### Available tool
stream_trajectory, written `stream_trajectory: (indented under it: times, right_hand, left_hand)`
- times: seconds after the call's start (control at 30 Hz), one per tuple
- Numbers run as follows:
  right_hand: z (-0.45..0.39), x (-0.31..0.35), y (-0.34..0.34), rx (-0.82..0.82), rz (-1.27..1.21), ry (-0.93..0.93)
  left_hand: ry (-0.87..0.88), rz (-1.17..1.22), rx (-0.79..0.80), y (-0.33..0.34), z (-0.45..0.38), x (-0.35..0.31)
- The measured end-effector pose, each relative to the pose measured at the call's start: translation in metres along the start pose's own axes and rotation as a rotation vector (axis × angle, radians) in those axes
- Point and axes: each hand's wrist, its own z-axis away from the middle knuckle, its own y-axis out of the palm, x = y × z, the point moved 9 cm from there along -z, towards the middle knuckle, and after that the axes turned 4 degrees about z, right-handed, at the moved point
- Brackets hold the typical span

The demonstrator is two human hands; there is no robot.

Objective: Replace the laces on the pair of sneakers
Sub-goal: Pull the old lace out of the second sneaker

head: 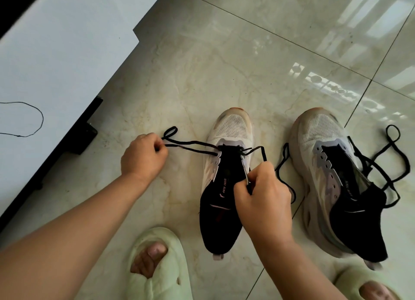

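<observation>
Two white-and-black sneakers stand side by side on the tiled floor, toes pointing away from me. A black lace [190,146] runs through the lowest eyelets of the left sneaker [226,165]. My left hand [143,156] pinches the doubled left end of this lace, pulled out taut to the left. Over the sneaker's tongue, my right hand [261,201] pinches the lace's other end. The right sneaker [332,183] has a loose black lace [390,162] lying over it and trailing onto the floor to its right.
A low white table [56,52] with a dark foot fills the upper left, and a thin black thread [33,120] lies on it. My feet in pale green slippers [157,266] are at the bottom, close to the sneakers' heels. Glossy beige tiles extend beyond the shoes.
</observation>
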Motion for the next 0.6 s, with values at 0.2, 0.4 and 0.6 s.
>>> stream_trajectory:
  times: [0.2,0.4,0.6]
  right_hand:
    - [0.001,-0.001,0.002,-0.002,0.004,-0.002]
    - [0.001,0.001,0.003,-0.022,0.031,-0.023]
    - [0.001,0.000,0.003,-0.020,0.029,-0.023]
  left_hand:
    - [0.492,0.353,0.211,0.012,0.052,-0.088]
    - [0.591,0.162,0.080,0.004,0.057,-0.117]
    - [0.544,0.144,0.164,0.009,0.049,-0.115]
